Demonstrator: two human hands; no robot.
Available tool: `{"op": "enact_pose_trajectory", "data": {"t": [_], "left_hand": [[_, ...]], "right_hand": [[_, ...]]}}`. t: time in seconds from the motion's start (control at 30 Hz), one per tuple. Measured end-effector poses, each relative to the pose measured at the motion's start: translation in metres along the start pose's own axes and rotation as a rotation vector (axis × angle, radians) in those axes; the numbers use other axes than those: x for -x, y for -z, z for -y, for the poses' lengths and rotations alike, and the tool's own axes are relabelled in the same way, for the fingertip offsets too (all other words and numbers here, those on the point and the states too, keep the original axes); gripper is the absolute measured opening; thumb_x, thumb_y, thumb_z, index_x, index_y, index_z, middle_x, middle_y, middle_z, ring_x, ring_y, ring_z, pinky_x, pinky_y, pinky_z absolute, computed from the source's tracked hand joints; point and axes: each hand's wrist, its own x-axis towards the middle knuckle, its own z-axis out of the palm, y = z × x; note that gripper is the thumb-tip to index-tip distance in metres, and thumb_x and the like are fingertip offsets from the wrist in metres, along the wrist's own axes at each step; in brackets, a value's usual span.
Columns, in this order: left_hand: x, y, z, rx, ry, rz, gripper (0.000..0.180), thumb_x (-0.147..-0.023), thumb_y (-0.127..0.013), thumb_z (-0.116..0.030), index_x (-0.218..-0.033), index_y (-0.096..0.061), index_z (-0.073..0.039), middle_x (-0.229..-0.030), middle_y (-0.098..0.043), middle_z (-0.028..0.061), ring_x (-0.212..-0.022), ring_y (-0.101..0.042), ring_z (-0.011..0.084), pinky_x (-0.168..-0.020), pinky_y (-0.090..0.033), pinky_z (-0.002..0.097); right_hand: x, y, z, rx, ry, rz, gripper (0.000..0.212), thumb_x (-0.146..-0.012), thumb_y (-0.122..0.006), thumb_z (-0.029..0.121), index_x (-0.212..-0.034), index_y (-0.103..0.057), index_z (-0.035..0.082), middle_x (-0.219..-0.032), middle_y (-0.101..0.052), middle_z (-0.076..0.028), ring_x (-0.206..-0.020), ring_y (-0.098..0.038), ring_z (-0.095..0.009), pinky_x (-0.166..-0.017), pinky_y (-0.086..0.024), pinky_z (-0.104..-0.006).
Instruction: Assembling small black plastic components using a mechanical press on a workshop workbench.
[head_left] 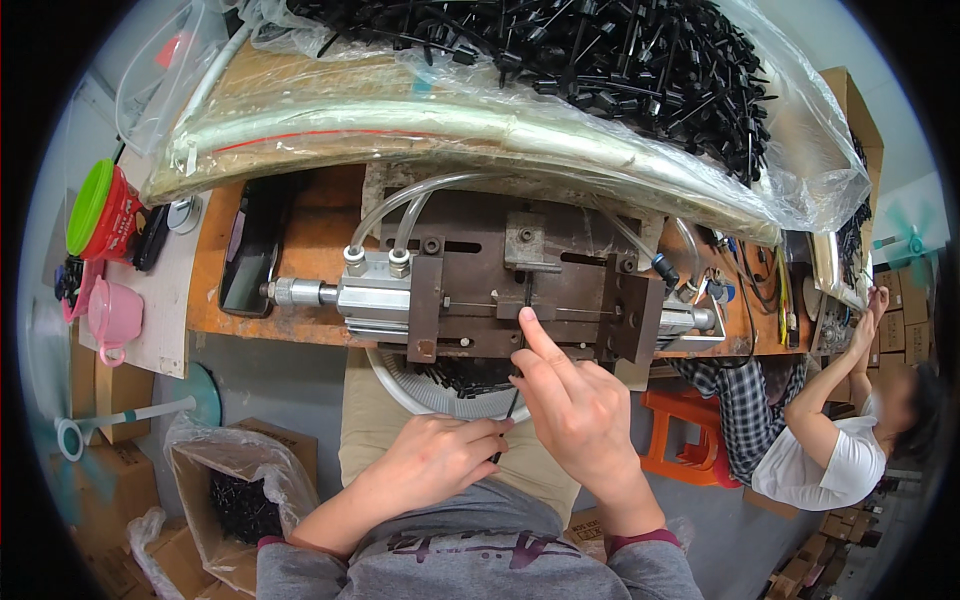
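Note:
In front of me a metal fixture with a brown plate carries an air cylinder at its left and another cylinder at its right. A thin black plastic part sits upright at the fixture's middle. My right hand reaches up to it, index fingertip at its lower end. The other fingers curl round a slim black plastic stem. Below and to the left, my left hand is closed, fingers pinching another black plastic piece near my lap. Its far end is hidden by the fingers.
A plastic-lined box heaped with black parts stands behind the fixture. Under the bench edge is a white basin with more parts. A pink cup and red tub stand left. A co-worker sits right, near an orange stool.

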Motion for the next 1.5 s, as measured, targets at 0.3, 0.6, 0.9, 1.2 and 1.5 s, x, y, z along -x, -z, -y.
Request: {"op": "enact_pose_trajectory", "data": {"t": [0.3,0.6,0.9,1.2,1.5], "left_hand": [[-0.003,-0.043,0.028,0.007,0.1,0.15,0.024,-0.074,-0.077,-0.016,-0.094,-0.07,-0.006,-0.118,-0.068,0.0026,-0.082,-0.07,0.028,-0.069,-0.057,0.0388],[0.013,-0.073,0.061,-0.121,0.121,0.021,0.025,-0.076,-0.078,-0.022,-0.098,-0.073,-0.011,-0.127,-0.065,0.0004,-0.085,-0.072,0.0217,-0.07,-0.058,0.0338],[0.015,-0.075,0.058,-0.116,0.108,-0.144,0.048,-0.08,-0.077,-0.03,-0.123,-0.063,-0.015,-0.131,-0.062,0.0057,-0.093,-0.071,0.0262,-0.072,-0.059,0.0363],[0.021,-0.077,0.056,-0.075,0.077,-0.141,0.05,-0.084,-0.073,-0.028,-0.13,-0.059,-0.015,-0.119,-0.068,0.0058,-0.096,-0.07,0.0243,-0.074,-0.059,0.0344],[0.023,-0.077,0.055,-0.08,0.06,-0.098,0.046,-0.086,-0.071,-0.028,-0.129,-0.06,-0.014,-0.112,-0.07,0.0054,-0.094,-0.07,0.0241,-0.074,-0.058,0.0342]], "right_hand": [[-0.004,0.012,0.003,0.072,0.047,0.119,0.032,-0.068,-0.067,0.006,-0.099,-0.064,-0.001,-0.129,-0.063,-0.02,-0.053,-0.058,-0.015,-0.055,-0.048,-0.0261],[-0.096,0.068,-0.037,0.003,0.051,-0.35,0.019,-0.079,-0.075,0.003,-0.096,-0.068,0.005,-0.091,-0.07,-0.006,-0.064,-0.065,-0.019,-0.055,-0.051,-0.0286],[-0.191,0.067,-0.08,0.437,0.337,-0.296,0.015,-0.072,-0.064,0.001,-0.086,-0.062,0.004,-0.098,-0.056,-0.008,-0.092,-0.06,-0.023,-0.072,-0.055,-0.0348],[-0.218,0.057,-0.085,0.442,0.217,0.131,0.028,-0.071,-0.068,0.004,-0.098,-0.062,0.003,-0.107,-0.058,-0.009,-0.097,-0.063,-0.027,-0.078,-0.055,-0.0377],[-0.219,0.063,-0.082,0.343,0.191,0.241,0.027,-0.07,-0.067,0.001,-0.097,-0.066,0.004,-0.1,-0.064,-0.009,-0.095,-0.065,-0.031,-0.08,-0.054,-0.0418]]}}
